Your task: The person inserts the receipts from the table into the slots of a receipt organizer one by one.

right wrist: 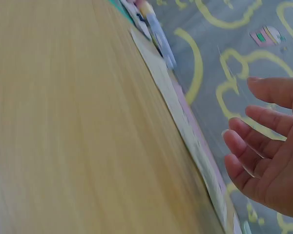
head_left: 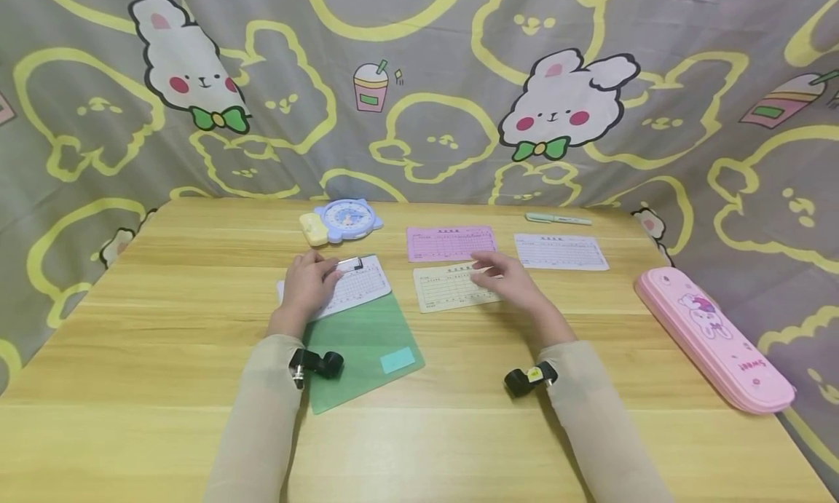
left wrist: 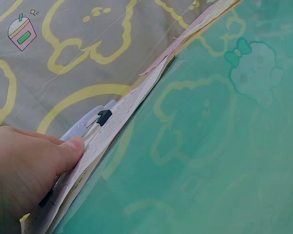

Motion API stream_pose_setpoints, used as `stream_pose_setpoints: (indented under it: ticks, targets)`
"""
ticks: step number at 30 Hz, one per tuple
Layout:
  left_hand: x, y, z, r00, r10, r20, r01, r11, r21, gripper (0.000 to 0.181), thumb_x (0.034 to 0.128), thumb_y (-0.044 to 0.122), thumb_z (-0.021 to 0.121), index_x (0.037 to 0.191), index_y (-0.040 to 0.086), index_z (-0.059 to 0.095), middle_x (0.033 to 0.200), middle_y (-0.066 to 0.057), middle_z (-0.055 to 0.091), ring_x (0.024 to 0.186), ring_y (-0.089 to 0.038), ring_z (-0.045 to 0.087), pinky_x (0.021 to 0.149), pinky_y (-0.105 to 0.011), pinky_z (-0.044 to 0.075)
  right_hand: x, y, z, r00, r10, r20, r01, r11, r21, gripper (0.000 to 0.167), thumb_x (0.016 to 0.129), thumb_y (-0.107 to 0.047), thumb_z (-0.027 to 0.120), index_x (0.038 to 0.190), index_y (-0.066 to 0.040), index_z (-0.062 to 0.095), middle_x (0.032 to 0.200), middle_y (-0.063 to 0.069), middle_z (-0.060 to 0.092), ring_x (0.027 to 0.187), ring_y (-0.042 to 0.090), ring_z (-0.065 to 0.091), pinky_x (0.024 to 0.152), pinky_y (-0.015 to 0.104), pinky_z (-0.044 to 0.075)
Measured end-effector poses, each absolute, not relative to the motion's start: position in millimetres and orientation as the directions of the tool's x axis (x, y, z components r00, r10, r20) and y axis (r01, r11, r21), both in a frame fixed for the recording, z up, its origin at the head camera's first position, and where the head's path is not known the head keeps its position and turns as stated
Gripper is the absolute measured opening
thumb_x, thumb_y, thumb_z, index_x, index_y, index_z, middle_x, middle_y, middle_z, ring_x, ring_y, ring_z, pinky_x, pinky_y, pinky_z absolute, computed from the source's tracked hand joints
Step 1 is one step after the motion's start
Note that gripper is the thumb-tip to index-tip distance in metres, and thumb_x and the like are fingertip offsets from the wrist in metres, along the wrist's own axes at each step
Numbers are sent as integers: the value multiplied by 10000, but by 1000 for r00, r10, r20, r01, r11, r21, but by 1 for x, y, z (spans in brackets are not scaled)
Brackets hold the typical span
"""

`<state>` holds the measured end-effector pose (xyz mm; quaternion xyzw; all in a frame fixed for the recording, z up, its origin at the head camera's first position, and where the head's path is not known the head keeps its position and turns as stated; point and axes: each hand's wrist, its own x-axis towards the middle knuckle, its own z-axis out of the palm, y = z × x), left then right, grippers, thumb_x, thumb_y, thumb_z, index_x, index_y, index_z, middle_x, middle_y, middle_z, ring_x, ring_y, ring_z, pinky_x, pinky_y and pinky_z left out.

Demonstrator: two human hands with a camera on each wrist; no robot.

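Note:
A translucent green clipboard (head_left: 360,357) lies left of centre, with white printed slips (head_left: 363,283) over its upper part. My left hand (head_left: 306,288) grips the clipboard's top at the metal clip (left wrist: 95,126), its thumb on the clip in the left wrist view; some fingers are hidden. Yellowish paper shows beneath the top slip in that view. My right hand (head_left: 514,284) hovers over a pale yellow slip (head_left: 442,290), fingers loosely bent and apart, holding nothing. Behind lie a pink slip (head_left: 452,244) and, to its right, another white slip (head_left: 564,252).
A blue round dial (head_left: 347,220) with a yellow piece (head_left: 313,230) sits behind the clipboard. A pale green pen (head_left: 558,219) lies at the back right, and a pink pencil case (head_left: 714,339) at the right edge. A patterned curtain (head_left: 432,66) hangs behind the wooden table (head_left: 419,452).

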<state>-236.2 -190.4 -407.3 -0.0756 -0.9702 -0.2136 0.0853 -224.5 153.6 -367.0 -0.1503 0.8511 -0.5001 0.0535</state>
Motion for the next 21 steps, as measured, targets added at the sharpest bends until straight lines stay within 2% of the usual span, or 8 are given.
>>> stream_pose_setpoints:
  ticks: [3, 7, 14, 17, 21]
  targets:
    - [-236, -190, -408, -976, 104, 192, 175, 897, 407, 356, 867, 246, 511, 1169, 61, 541, 987, -104, 447, 864, -259, 366, 772, -396, 284, -234, 171, -382, -959, -277, 60, -192, 480, -856, 483, 802, -173, 607, 1225, 0, 450, 1086, 182, 519, 922, 281, 491, 764, 384, 395]
    - [-236, -190, -408, -976, 99, 193, 171, 896, 409, 356, 864, 244, 515, 1168, 61, 542, 987, -102, 447, 861, -256, 365, 770, -395, 283, -237, 185, -389, -970, -236, 55, -163, 465, -870, 522, 792, -144, 615, 1243, 24, 413, 1104, 216, 489, 948, 316, 485, 789, 403, 392]
    - [-237, -189, -408, -980, 87, 178, 156, 893, 423, 359, 866, 246, 513, 1174, 64, 538, 995, -95, 434, 879, -256, 357, 785, -402, 273, -241, 199, -401, -988, -157, 0, -73, 464, -883, 609, 772, -130, 639, 1283, 31, 348, 1169, 255, 419, 1049, 367, 390, 885, 451, 300]
    - [-237, -189, -409, -979, 88, 184, 160, 890, 428, 357, 865, 245, 513, 1169, 61, 541, 998, -101, 436, 887, -260, 361, 785, -404, 276, -242, 202, -405, -988, -156, 4, -84, 511, -855, 661, 754, -189, 655, 1289, 31, 336, 1184, 254, 387, 1042, 365, 366, 880, 468, 285]
    - [-237, -190, -409, -976, 90, 196, 169, 886, 432, 350, 864, 238, 515, 1159, 54, 548, 997, -109, 441, 894, -269, 364, 786, -409, 276, -242, 202, -409, -982, -188, 34, -139, 581, -802, 735, 710, -304, 680, 1272, 46, 361, 1113, 240, 374, 974, 343, 355, 847, 472, 291]
